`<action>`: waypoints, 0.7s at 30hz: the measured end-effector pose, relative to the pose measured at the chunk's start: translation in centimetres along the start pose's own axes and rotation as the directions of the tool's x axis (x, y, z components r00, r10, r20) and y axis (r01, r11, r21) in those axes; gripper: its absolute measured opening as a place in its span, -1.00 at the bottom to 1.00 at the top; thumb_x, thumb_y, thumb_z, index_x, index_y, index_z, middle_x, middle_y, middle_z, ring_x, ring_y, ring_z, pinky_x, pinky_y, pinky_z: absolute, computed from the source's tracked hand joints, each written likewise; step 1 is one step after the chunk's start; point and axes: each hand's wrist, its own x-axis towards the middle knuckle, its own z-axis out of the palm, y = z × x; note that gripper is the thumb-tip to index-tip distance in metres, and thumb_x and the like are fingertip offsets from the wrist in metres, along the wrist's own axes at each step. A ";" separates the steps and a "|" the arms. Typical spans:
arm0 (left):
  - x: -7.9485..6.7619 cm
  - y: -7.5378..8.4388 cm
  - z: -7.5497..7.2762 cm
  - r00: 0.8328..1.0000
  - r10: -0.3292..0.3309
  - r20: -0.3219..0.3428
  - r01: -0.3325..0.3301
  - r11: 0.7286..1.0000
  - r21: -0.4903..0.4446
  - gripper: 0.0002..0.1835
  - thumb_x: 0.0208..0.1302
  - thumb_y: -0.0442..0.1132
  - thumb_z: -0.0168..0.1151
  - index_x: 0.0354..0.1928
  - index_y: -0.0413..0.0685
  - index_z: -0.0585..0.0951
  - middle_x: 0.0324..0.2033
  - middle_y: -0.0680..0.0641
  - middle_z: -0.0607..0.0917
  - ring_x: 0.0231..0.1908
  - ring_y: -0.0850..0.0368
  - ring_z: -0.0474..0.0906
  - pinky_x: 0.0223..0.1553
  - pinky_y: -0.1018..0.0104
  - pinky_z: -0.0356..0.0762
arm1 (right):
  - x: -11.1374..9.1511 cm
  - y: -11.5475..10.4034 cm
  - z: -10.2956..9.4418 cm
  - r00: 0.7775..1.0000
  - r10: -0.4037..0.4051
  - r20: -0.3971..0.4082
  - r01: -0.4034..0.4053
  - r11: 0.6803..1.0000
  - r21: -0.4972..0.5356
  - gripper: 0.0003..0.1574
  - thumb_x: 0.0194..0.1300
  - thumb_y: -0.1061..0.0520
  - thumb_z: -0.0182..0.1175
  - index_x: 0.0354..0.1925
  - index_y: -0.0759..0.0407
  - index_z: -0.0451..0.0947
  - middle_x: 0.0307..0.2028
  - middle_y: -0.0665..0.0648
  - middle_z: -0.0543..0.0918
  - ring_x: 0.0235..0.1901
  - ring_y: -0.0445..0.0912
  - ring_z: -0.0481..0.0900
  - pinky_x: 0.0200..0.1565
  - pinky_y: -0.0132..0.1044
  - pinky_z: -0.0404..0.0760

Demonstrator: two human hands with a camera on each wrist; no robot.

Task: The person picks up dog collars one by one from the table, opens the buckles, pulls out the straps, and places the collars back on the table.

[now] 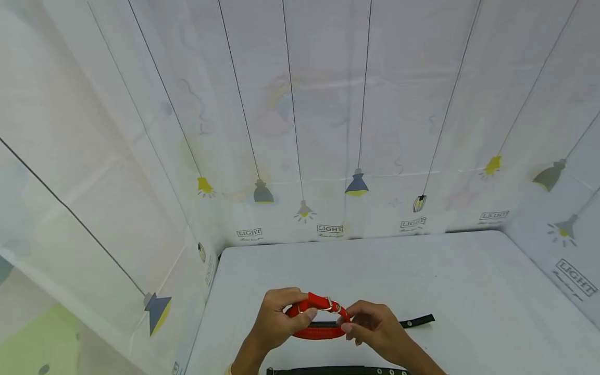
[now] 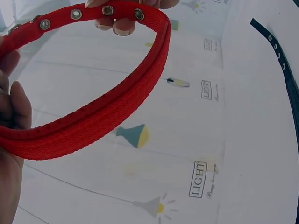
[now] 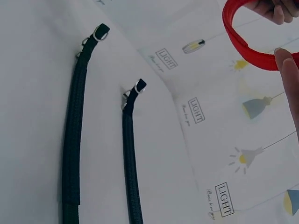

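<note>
A red collar [image 1: 321,333], bent into a loop with a metal buckle and ring on top, is held up over the white table by both hands. On its left side, the left hand [image 1: 283,316] pinches the band between thumb and fingers near the buckle. The right hand [image 1: 377,332] pinches the opposite side of the loop. In the left wrist view, metal eyelets line the upper part of the red collar [image 2: 117,105], and right-hand fingertips [image 2: 122,28] grip it beside them. The right wrist view shows the red collar [image 3: 254,56] with a right-hand finger [image 3: 289,79] against it.
Two dark collars lie stretched out on the white table [image 1: 262,265]: a nearer one [image 1: 328,370] and a farther one [image 1: 417,321], partly behind the hands. Both show in the right wrist view, one dark collar [image 3: 72,140] left of the other [image 3: 130,158]. Lamp-printed sheeting [image 1: 323,130] surrounds the table.
</note>
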 end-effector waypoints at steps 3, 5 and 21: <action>-0.1 -0.2 0.2 1.000 -0.012 0.025 0.012 1.000 0.000 -0.86 0.17 -0.40 0.30 -0.26 -0.08 0.76 -0.66 0.04 0.55 -0.58 0.48 0.28 -0.65 0.67 0.29 | 0.2 -0.2 -0.1 1.000 -0.006 0.012 0.006 1.000 0.004 -0.79 0.38 0.39 0.15 -0.05 0.24 0.58 -0.27 0.21 0.73 -0.51 -0.11 0.70 -0.50 -0.18 0.70; -0.1 -0.4 0.3 0.999 -0.023 0.049 0.023 1.000 0.012 -0.86 0.20 -0.38 0.30 -0.25 -0.04 0.76 -0.63 0.07 0.57 -0.57 0.48 0.30 -0.64 0.67 0.31 | 0.5 -0.5 -0.2 1.000 -0.010 0.014 0.011 1.000 -0.014 -0.78 0.37 0.38 0.18 -0.04 0.23 0.59 -0.29 0.18 0.73 -0.55 -0.11 0.67 -0.52 -0.20 0.68; -0.2 -0.3 -0.1 1.000 -0.007 0.008 0.007 0.999 0.034 -0.84 0.19 -0.39 0.33 -0.22 -0.04 0.76 -0.62 0.08 0.59 -0.58 0.46 0.30 -0.66 0.64 0.28 | 1.0 -0.9 -0.4 1.000 0.024 -0.013 -0.025 0.996 -0.087 -0.85 0.41 0.32 0.17 -0.10 0.20 0.62 -0.41 0.13 0.71 -0.57 -0.20 0.66 -0.54 -0.23 0.67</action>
